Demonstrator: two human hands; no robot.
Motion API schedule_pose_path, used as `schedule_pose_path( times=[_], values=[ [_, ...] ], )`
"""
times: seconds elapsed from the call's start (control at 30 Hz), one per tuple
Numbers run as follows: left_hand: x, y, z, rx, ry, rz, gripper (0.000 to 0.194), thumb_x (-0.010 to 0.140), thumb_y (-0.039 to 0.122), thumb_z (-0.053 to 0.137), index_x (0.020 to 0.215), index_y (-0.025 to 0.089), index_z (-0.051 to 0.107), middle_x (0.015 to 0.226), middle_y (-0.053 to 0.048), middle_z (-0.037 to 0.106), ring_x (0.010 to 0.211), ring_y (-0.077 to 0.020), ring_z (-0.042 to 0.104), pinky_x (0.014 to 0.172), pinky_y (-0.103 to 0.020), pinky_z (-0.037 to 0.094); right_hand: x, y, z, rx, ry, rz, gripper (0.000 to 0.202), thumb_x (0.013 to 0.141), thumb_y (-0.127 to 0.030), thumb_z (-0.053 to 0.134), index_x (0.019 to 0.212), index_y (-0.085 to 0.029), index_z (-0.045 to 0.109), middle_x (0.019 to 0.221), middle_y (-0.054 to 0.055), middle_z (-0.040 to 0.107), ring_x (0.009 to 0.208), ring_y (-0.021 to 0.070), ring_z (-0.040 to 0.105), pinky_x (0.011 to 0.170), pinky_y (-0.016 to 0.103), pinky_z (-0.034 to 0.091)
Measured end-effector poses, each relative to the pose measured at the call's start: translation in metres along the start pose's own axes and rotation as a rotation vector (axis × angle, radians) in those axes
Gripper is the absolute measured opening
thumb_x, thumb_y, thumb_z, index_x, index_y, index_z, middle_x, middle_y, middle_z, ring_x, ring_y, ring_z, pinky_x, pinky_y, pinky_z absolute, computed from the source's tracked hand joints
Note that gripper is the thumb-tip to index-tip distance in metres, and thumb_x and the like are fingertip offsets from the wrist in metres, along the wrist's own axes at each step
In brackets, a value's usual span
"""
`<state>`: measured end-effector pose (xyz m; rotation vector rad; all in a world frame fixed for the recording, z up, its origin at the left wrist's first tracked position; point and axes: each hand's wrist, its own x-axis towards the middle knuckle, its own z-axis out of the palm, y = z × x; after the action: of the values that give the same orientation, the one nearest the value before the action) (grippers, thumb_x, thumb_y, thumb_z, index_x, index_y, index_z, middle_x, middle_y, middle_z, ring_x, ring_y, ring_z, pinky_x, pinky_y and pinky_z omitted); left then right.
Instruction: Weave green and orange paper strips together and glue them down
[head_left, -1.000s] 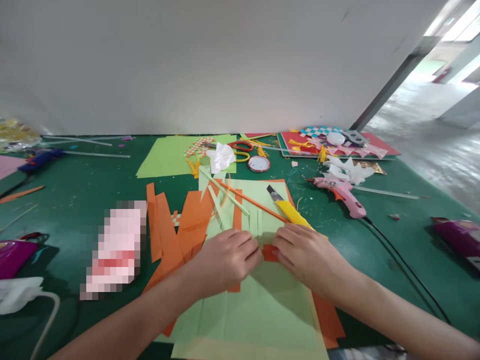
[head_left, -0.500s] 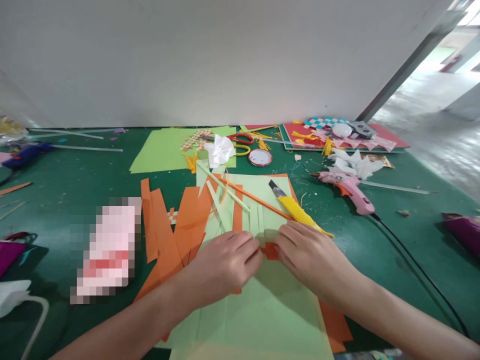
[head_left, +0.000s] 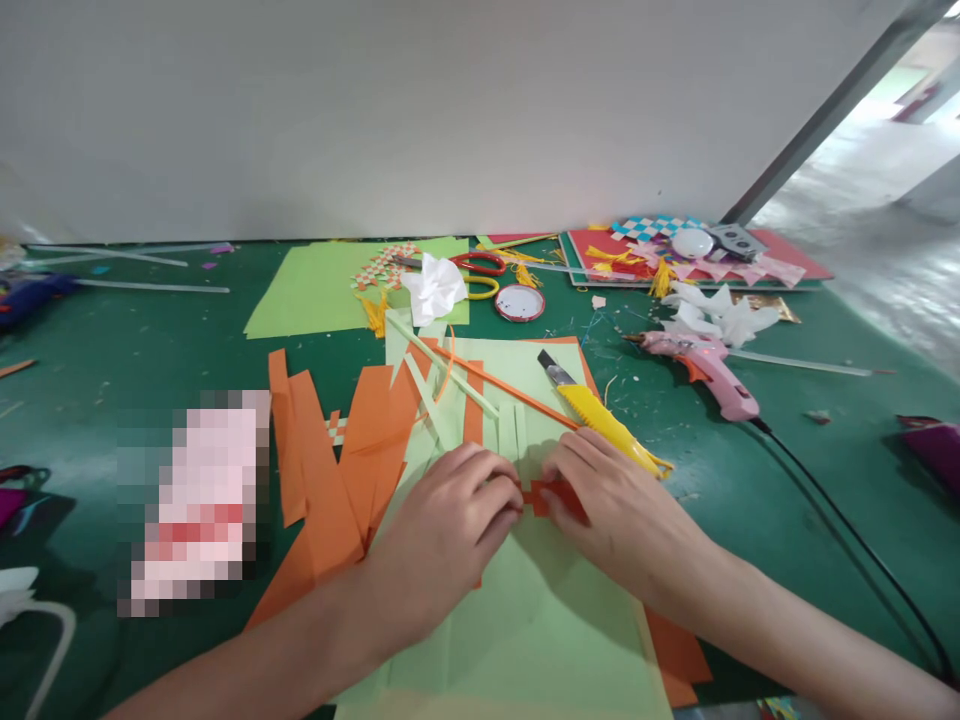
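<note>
Between my hands, over the light green paper (head_left: 555,620), is a small orange paper strip (head_left: 538,498). My left hand (head_left: 457,530) has its fingers curled closed at the strip's left end. My right hand (head_left: 607,500) pinches its right end, the thumb lying along it. Narrow green strips (head_left: 510,432) and a long thin orange strip (head_left: 510,388) lie just beyond my fingers. A yellow utility knife (head_left: 600,415), blade out, rests beside my right hand. Wide orange paper pieces (head_left: 322,490) spread to the left of my left hand.
A pink glue gun (head_left: 705,370) with a black cord lies on the right. Scissors (head_left: 480,265), a crumpled white tissue (head_left: 433,290) and a round lid (head_left: 519,302) are at the back. A grey panel (head_left: 375,120) rises behind the green table (head_left: 180,350).
My right thumb has come into view along the orange strip, and more of the strip shows. Both hands stay close together. The whole view has shifted slightly.
</note>
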<state>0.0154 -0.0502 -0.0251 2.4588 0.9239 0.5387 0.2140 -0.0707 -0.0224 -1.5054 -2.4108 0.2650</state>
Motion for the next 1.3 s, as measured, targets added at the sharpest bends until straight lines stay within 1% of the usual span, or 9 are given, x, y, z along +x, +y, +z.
schedule_pose_path(
  times=[0.13, 0.3, 0.5, 0.63, 0.77, 0.87, 1.03, 1.17, 1.3],
  values=[
    [0.001, 0.001, 0.0, -0.023, -0.002, -0.016, 0.009, 0.095, 0.019, 0.053, 0.093, 0.018, 0.061, 0.098, -0.004, 0.062, 0.095, -0.0189, 0.055, 0.085, -0.036, 0.048, -0.001, 0.001, 0.002, 0.029, 0.003, 0.012, 0.01, 0.081, -0.006, 0.054, 0.077, -0.016, 0.054, 0.078, 0.004, 0.055, 0.079, 0.0216, 0.051, 0.069, 0.036, 0.043],
    [-0.001, 0.001, -0.002, 0.021, -0.002, 0.02, 0.01, 0.095, 0.018, 0.053, 0.099, 0.017, 0.061, 0.1, -0.004, 0.062, 0.097, -0.0195, 0.054, 0.088, -0.037, 0.048, -0.001, 0.003, 0.003, 0.023, 0.008, 0.002, 0.014, 0.084, -0.006, 0.048, 0.075, -0.017, 0.052, 0.077, 0.005, 0.055, 0.077, 0.0208, 0.049, 0.068, 0.036, 0.043],
    [-0.001, 0.0, -0.002, 0.082, -0.041, 0.041, 0.014, 0.097, 0.019, 0.049, 0.102, 0.016, 0.062, 0.101, -0.005, 0.062, 0.097, -0.0205, 0.054, 0.087, -0.038, 0.049, -0.001, 0.002, 0.004, 0.016, 0.009, 0.009, 0.011, 0.082, -0.007, 0.052, 0.076, -0.016, 0.053, 0.077, 0.004, 0.055, 0.077, 0.0214, 0.05, 0.067, 0.036, 0.043],
    [-0.001, -0.001, 0.0, 0.148, -0.053, 0.087, 0.016, 0.098, 0.019, 0.046, 0.101, 0.016, 0.062, 0.1, -0.005, 0.062, 0.095, -0.0209, 0.054, 0.085, -0.039, 0.049, 0.0, 0.002, 0.004, 0.0, 0.015, 0.004, 0.011, 0.082, -0.008, 0.052, 0.075, -0.016, 0.053, 0.076, 0.004, 0.055, 0.076, 0.0216, 0.05, 0.067, 0.036, 0.043],
    [-0.002, -0.001, 0.0, 0.213, -0.061, 0.109, 0.015, 0.095, 0.012, 0.049, 0.099, 0.017, 0.062, 0.099, -0.005, 0.062, 0.093, -0.0205, 0.054, 0.081, -0.037, 0.05, 0.001, 0.008, -0.004, 0.071, 0.033, 0.017, 0.013, 0.081, -0.005, 0.052, 0.076, -0.017, 0.054, 0.075, 0.003, 0.057, 0.074, 0.0193, 0.053, 0.066, 0.033, 0.044],
    [-0.002, -0.001, -0.002, 0.283, -0.078, 0.142, 0.018, 0.09, 0.005, 0.05, 0.097, 0.017, 0.062, 0.099, -0.006, 0.061, 0.089, -0.0206, 0.054, 0.076, -0.036, 0.05, 0.001, 0.015, -0.012, 0.128, 0.011, 0.035, 0.014, 0.083, -0.005, 0.051, 0.084, -0.018, 0.058, 0.081, 0.003, 0.062, 0.074, 0.0169, 0.057, 0.066, 0.03, 0.045],
    [0.0, 0.002, -0.005, 0.329, -0.105, 0.165, 0.02, 0.089, 0.005, 0.048, 0.097, 0.016, 0.062, 0.099, -0.006, 0.061, 0.088, -0.022, 0.054, 0.073, -0.037, 0.051, 0.0, 0.019, -0.016, 0.044, -0.055, -0.063, 0.012, 0.083, -0.01, 0.056, 0.076, -0.019, 0.057, 0.076, 0.002, 0.06, 0.075, 0.0177, 0.058, 0.064, 0.03, 0.045],
    [0.0, 0.001, -0.006, 0.318, -0.116, 0.169, 0.021, 0.088, 0.003, 0.047, 0.097, 0.016, 0.061, 0.099, -0.006, 0.061, 0.091, -0.0227, 0.055, 0.075, -0.038, 0.051, 0.0, 0.016, -0.016, 0.018, -0.079, -0.06, 0.01, 0.08, -0.01, 0.06, 0.076, -0.018, 0.058, 0.079, 0.002, 0.06, 0.078, 0.0185, 0.059, 0.064, 0.03, 0.046],
    [0.0, -0.001, -0.004, 0.308, -0.112, 0.184, 0.029, 0.081, -0.004, 0.049, 0.099, 0.016, 0.061, 0.101, -0.005, 0.061, 0.094, -0.0231, 0.055, 0.078, -0.038, 0.051, 0.0, 0.014, -0.016, -0.005, -0.064, -0.078, 0.009, 0.08, -0.009, 0.06, 0.076, -0.018, 0.059, 0.078, 0.002, 0.06, 0.076, 0.0182, 0.059, 0.062, 0.03, 0.045]
  ],
)
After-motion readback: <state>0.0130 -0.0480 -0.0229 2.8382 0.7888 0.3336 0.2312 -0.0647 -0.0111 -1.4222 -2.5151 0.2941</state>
